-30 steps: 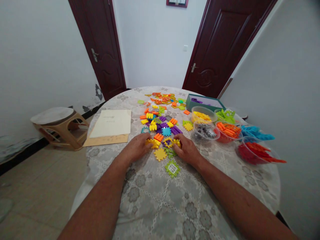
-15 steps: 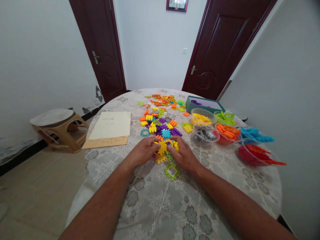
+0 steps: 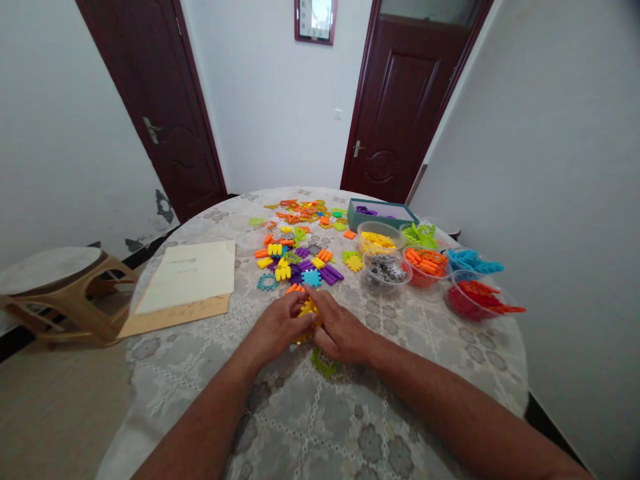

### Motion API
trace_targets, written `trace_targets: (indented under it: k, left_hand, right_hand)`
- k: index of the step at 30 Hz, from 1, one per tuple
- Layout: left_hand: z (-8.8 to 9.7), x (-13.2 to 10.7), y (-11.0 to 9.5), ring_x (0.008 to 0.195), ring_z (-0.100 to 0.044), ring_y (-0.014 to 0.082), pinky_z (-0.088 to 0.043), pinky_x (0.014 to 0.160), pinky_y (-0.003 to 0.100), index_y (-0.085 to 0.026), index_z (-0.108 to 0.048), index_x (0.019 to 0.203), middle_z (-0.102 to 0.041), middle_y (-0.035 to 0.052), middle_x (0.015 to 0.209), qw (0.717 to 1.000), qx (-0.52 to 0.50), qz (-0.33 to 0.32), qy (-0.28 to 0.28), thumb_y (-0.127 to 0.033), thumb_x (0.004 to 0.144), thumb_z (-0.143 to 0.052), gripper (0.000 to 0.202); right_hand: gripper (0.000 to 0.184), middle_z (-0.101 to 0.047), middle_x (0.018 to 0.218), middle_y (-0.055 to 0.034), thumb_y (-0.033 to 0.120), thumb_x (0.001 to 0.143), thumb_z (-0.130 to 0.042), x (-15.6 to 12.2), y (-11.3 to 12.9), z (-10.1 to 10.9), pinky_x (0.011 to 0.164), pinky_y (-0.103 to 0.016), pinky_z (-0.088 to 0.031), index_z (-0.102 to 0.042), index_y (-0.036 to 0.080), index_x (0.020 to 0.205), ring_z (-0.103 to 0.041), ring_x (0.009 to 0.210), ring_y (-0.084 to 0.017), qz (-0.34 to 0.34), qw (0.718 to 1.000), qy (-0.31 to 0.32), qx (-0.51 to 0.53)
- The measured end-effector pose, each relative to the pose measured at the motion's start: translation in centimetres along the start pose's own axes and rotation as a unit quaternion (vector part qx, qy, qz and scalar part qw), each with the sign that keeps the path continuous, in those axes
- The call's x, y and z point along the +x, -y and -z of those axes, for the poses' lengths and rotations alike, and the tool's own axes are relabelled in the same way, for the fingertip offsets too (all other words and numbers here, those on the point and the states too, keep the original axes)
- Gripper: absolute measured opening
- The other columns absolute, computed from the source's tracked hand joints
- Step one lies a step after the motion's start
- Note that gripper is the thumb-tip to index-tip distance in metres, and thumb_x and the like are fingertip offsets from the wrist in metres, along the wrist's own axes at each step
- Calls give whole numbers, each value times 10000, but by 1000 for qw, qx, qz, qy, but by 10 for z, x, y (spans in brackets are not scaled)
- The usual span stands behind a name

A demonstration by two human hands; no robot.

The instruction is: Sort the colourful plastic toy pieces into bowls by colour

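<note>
Between my hands is a yellow notched plastic building piece (image 3: 309,308), largely covered by the fingers. My left hand (image 3: 280,328) grips its left side, thumb across the front. From the right, my right hand (image 3: 341,328) closes on the same piece, its index finger reaching over the top. Just below my right hand a green square frame piece (image 3: 324,364) lies on the cloth. Beyond the fingers are a blue notched square (image 3: 311,278), orange pieces (image 3: 295,289) and purple ribbed pieces (image 3: 330,274).
Clear tubs hold yellow pieces (image 3: 376,240), grey pieces (image 3: 387,268), orange pieces (image 3: 426,261) and red pieces (image 3: 475,300). A green box (image 3: 385,213) stands behind them. Paper sheets (image 3: 190,277) lie at the left, near a stool (image 3: 65,287). Loose orange pieces (image 3: 295,217) spread across the far side.
My right hand has turned inward over the yellow piece, and the two hands are closer together. The view has shifted, so the table's contents sit further left.
</note>
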State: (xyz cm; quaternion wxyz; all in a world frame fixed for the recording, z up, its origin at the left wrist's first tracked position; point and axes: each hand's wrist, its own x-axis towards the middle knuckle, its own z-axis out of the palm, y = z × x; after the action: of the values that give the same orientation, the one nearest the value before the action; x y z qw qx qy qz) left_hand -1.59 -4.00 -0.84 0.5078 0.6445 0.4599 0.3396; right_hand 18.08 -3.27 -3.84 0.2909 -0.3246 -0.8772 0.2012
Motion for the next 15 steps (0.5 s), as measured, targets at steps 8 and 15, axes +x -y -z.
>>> trace_targets:
  k: [8, 15]
  left_hand:
    - [9, 4, 7, 987, -735, 247, -596, 860, 376, -203, -653, 1276, -752, 83, 1151, 996, 25, -27, -77, -459, 880, -653, 473]
    - [49, 7, 20, 1099, -700, 271, -546, 997, 432, -208, -662, 1248, -746, 109, 1202, 946, 214, -19, -243, -444, 906, -602, 420]
  right_hand:
    - [507, -714, 1154, -31, 221, 956, -571, 7, 2, 21, 822, -310, -566, -539, 282, 1457, -674, 923, -182, -76, 991, -40, 106]
    - [510, -733, 1096, -66, 325, 913, -601, 27, -52, 123, 810, -336, -543, -595, 209, 1410, -661, 843, -200, -183, 955, -226, -66]
